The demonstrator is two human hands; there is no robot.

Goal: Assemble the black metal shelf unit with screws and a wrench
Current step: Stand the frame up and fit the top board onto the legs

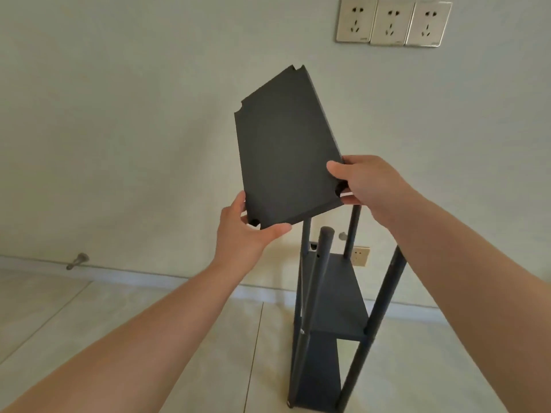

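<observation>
A flat black metal shelf panel (283, 147) with notched corners is held up in the air, tilted away from me. My left hand (243, 231) grips its near left corner, thumb along the front edge. My right hand (362, 181) grips its near right corner, thumb on the top face. Below the panel stands the partly built black shelf unit (334, 296), with its upright poles (323, 242) pointing up and two shelves fixed lower down. The panel hangs just above the pole tops, not touching them.
The unit stands on a pale tiled floor (149, 323) close to a cream wall. Three wall sockets (392, 22) sit high at the right, a low socket (359, 256) behind the unit, and a door stop (78, 260) at the left baseboard.
</observation>
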